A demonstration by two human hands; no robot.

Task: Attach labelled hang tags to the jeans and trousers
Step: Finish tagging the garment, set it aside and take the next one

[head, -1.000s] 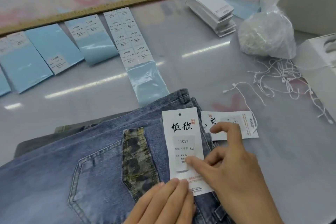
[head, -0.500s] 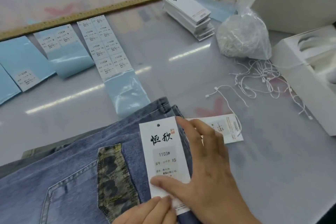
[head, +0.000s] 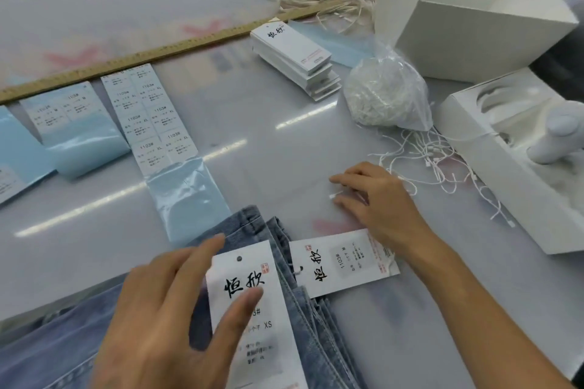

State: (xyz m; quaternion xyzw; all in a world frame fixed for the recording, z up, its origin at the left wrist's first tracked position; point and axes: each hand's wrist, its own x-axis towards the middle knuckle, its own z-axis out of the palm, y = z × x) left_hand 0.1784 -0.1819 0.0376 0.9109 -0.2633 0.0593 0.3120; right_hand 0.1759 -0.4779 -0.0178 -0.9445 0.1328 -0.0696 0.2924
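Blue jeans lie folded at the table's near edge. A white hang tag marked XS rests on them. My left hand hovers over the jeans with fingers spread and straight, its thumb lying on that tag. A second hang tag marked M lies on the table just right of the jeans. Beyond it, my right hand is stretched to the edge of a scatter of loose white tag strings and pinches the end of one string between thumb and fingers.
A stack of blank hang tags and a plastic bag of strings sit at the back. Label sheets on blue backing lie left, below a wooden ruler. White boxes stand at the right.
My right hand left the XS tag and reached forward-right to the loose strings. My left hand rose from the tag's lower edge and spread over the jeans.
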